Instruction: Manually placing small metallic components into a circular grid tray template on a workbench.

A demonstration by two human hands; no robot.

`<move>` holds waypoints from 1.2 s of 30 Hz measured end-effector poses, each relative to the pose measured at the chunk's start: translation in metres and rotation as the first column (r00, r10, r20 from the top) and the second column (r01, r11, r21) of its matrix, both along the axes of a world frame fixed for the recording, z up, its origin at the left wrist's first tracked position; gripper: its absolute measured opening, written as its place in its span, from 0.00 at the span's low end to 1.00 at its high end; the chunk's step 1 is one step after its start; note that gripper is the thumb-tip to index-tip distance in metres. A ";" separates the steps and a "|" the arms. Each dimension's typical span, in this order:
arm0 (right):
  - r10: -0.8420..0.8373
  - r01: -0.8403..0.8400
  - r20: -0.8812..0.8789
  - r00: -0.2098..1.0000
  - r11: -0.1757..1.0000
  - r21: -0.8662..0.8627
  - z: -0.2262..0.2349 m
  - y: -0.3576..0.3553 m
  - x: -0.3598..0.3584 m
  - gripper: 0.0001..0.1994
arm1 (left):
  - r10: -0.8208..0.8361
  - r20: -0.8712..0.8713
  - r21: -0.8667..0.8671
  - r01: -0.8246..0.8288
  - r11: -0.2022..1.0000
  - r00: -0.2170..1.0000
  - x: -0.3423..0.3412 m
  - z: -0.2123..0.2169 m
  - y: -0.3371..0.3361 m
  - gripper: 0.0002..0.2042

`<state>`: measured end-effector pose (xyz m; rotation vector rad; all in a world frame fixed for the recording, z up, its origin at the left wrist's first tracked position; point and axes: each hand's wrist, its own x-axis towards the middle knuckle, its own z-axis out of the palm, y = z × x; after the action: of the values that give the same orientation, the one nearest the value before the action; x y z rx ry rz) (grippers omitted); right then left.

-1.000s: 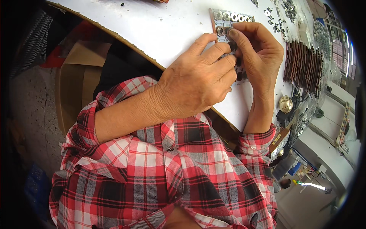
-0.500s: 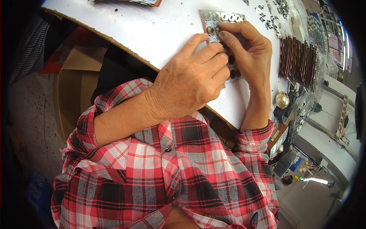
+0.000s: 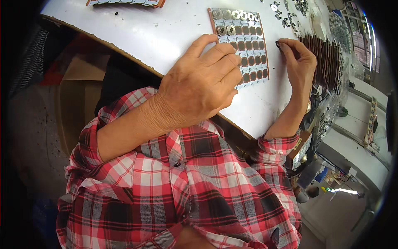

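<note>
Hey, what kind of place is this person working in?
Probably a small-parts assembly workshop. The left hand rests on a gridded card of round slots, partly filled with metal rings, on a white worktable. Loose metal bits and a brown stack lie beside the right hand.

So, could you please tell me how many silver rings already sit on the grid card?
7, as far as shows: five along the top row of the grid card, e.g., and two below at its left. The left hand may hide more.
</note>
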<state>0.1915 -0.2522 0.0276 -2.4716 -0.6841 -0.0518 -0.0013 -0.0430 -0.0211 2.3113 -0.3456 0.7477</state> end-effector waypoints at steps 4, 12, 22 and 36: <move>-0.031 0.049 -0.130 0.991 0.989 0.136 0.001 0.006 -0.004 0.08 | 0.005 -0.005 0.003 -0.005 1.000 1.000 0.000 -0.001 0.000 0.21; -0.044 0.044 -0.029 0.999 0.999 -0.021 -0.002 0.026 -0.015 0.09 | 0.073 0.091 -0.041 -0.070 0.997 0.993 0.003 -0.004 -0.005 0.08; 0.193 -0.088 -0.195 0.962 0.891 0.446 -0.002 0.051 -0.035 0.12 | 0.084 0.100 -0.047 -0.080 0.996 0.991 0.004 -0.006 -0.007 0.08; 0.251 -0.132 -0.271 0.930 0.911 0.390 -0.009 0.075 -0.055 0.10 | 0.082 0.096 -0.007 -0.082 0.997 0.992 0.004 -0.006 -0.006 0.07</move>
<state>0.1366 -0.1769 0.0183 -1.9828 -0.7030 0.2655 0.0025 -0.0489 -0.0273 2.3028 -0.2937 0.9017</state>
